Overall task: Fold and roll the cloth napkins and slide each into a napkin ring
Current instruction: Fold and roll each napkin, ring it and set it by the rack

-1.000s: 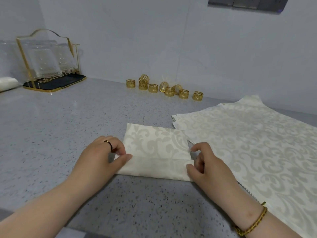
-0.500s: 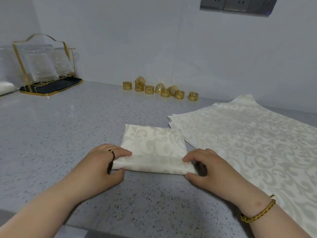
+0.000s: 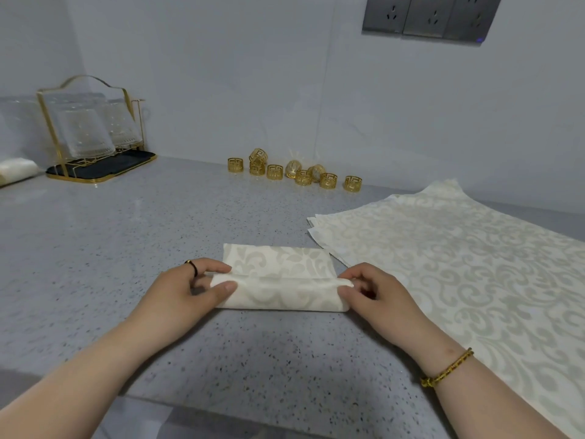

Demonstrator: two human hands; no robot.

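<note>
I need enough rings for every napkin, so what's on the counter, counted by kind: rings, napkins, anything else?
Gold napkin rings: 9
Half-rolled napkin: 1
Stack of flat napkins: 1 stack, layers too thin to count
Glass rack: 1
Total: 12 things, taking the stack as one

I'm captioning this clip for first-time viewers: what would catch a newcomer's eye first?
At near centre, the left hand and right hand pinch the ends of a half-rolled napkin on the grey counter. Behind, gold napkin rings cluster along the back wall, and a stack of flat napkins spreads at right.
</note>
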